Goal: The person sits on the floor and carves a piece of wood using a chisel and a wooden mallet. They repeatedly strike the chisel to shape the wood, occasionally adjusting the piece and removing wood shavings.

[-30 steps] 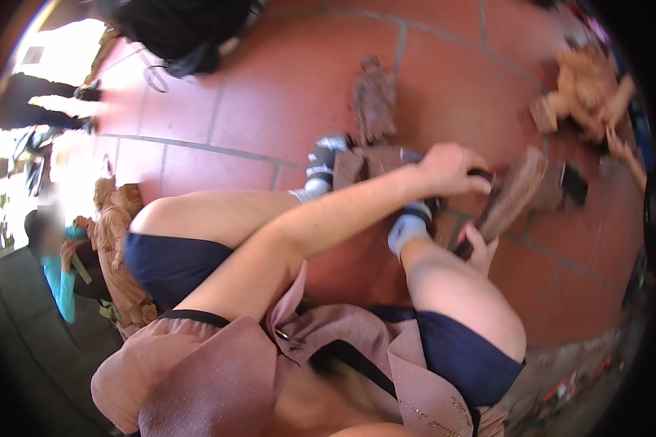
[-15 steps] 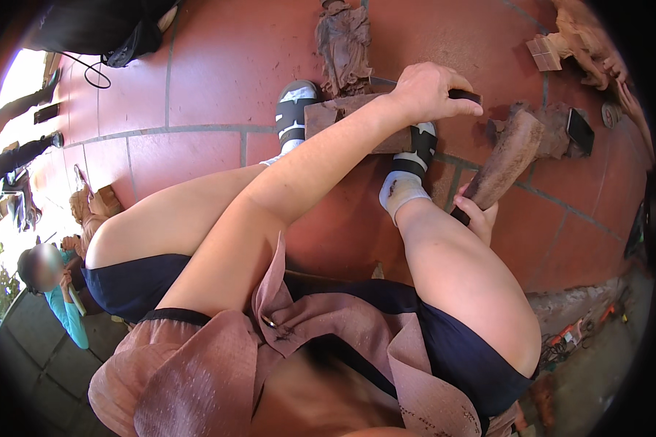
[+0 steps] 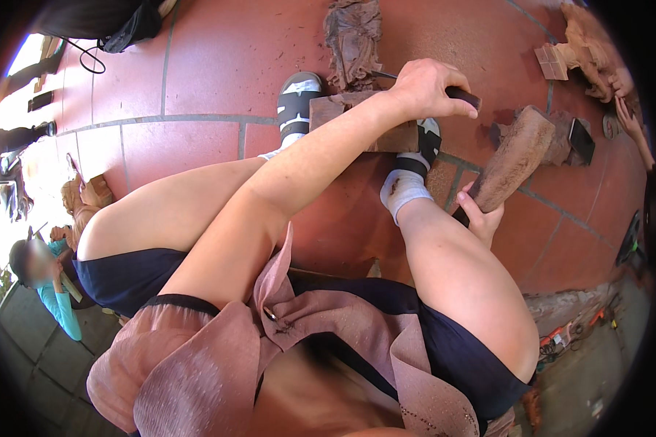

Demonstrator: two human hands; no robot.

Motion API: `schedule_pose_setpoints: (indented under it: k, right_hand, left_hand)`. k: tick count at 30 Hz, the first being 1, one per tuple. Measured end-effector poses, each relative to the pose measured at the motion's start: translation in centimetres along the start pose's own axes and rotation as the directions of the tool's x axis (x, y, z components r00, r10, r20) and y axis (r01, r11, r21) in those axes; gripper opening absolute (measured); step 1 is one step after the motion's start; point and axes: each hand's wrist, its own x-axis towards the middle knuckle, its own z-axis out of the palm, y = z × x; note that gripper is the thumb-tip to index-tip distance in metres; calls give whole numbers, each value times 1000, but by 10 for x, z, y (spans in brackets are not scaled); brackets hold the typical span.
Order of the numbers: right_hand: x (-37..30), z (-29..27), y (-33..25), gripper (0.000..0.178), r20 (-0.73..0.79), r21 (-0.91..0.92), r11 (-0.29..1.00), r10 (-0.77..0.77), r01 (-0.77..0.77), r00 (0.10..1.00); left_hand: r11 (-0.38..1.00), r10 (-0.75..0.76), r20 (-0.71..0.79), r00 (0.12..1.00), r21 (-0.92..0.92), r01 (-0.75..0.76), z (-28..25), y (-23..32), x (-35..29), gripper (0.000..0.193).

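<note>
My left fingers (image 3: pixel 452 78) grip a chisel (image 3: pixel 462 95), my right fingers (image 3: pixel 471 209) a mallet (image 3: pixel 516 155); the carving (image 3: pixel 353 45) at twelve o'clock has folds, but looks unsmoothed.

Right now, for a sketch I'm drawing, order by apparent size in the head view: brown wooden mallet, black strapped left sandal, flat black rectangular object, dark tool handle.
1. Brown wooden mallet
2. Black strapped left sandal
3. Smaller, order unsure: flat black rectangular object; dark tool handle (partly hidden).
</note>
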Motion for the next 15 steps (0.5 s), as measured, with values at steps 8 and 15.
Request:
schedule_pose_setpoints:
  k: [8, 15]
  right_hand:
    - [18, 16, 0, 56, -119, -494, 866, -161, 83, 980]
    - [15, 13, -3, 66, -114, -379, 925, -39, -7, 993]
  left_hand:
    - [1000, -5, -61, 998, -29, 4, -4, -10, -5, 37]
    - [1000, -11, -6, 1000, -13, 11, -8, -5, -4, 39]
